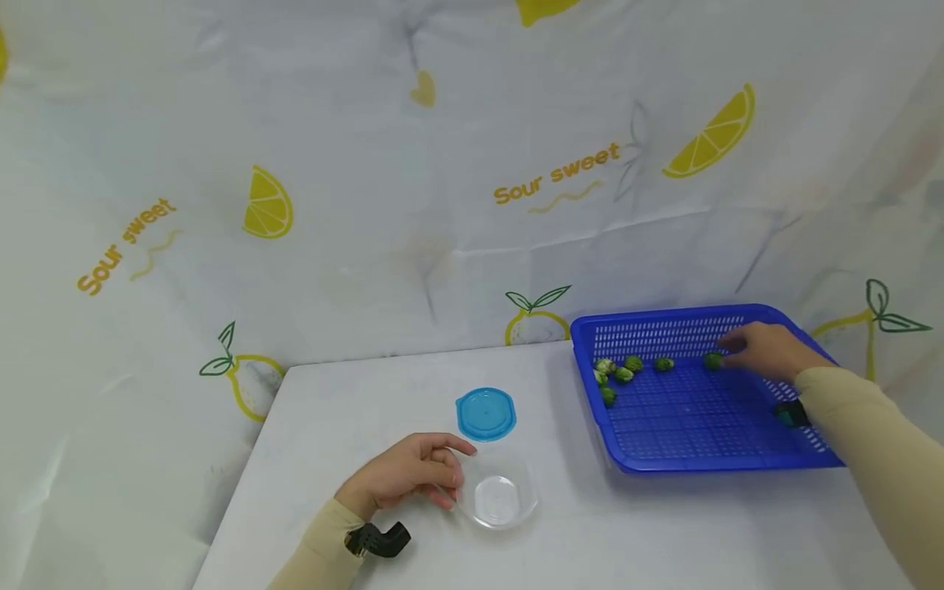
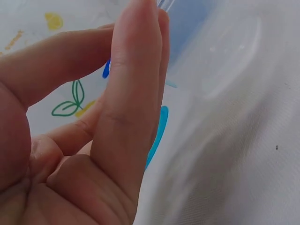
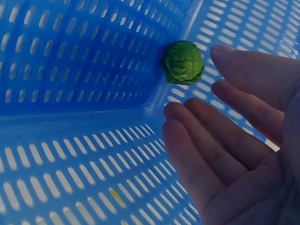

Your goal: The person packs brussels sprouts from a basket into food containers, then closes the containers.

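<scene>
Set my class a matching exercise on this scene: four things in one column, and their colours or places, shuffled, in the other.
Column 1
1. Bowl
2. Lid
3. Basket
4. Sprouts

Column 2
A. Deep blue, with slotted walls
B. Green, inside a container
C. Clear and see-through
D. Light blue, lying flat on the table

Right pairs: 1-C, 2-D, 3-A, 4-B
</scene>
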`<control>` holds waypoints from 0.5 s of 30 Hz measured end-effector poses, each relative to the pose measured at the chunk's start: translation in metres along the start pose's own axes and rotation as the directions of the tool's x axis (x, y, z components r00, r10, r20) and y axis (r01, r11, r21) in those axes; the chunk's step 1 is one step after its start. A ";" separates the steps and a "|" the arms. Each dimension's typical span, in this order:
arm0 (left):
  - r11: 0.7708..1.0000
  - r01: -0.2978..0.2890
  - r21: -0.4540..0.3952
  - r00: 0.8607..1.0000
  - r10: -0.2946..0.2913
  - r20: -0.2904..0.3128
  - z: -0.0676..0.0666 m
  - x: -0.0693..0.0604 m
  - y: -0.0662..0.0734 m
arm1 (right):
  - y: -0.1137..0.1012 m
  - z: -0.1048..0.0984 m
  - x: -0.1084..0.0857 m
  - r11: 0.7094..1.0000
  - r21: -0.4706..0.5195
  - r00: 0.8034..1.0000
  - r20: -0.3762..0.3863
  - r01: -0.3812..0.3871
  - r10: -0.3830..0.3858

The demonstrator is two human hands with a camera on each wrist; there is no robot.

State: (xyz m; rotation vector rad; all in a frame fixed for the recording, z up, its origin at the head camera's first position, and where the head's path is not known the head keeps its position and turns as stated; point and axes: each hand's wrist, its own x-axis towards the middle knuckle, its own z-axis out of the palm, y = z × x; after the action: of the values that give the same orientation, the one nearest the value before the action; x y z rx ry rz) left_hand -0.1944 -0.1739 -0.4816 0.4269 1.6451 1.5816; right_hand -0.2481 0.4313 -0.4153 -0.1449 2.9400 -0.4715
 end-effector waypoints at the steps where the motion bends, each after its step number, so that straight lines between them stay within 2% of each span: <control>1: 1.000 0.002 -0.004 1.000 -0.002 0.001 0.000 0.000 -0.001 | 0.001 0.002 0.002 1.000 0.003 1.000 0.001 -0.008 0.008; 8: 0.999 0.000 -0.040 1.000 0.000 0.014 -0.003 0.001 -0.006 | 0.002 0.008 0.015 0.999 0.030 0.999 -0.004 -0.041 0.041; 15: 0.994 -0.028 -0.104 0.997 0.036 0.071 -0.005 0.003 -0.014 | -0.001 0.010 0.019 0.997 0.049 0.998 -0.014 -0.061 0.062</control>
State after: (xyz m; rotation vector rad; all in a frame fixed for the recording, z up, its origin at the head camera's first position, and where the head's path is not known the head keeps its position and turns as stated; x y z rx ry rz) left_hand -0.1960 -0.1774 -0.4967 0.4533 1.5013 1.6472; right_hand -0.2653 0.4247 -0.4265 -0.0445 2.9352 -0.5373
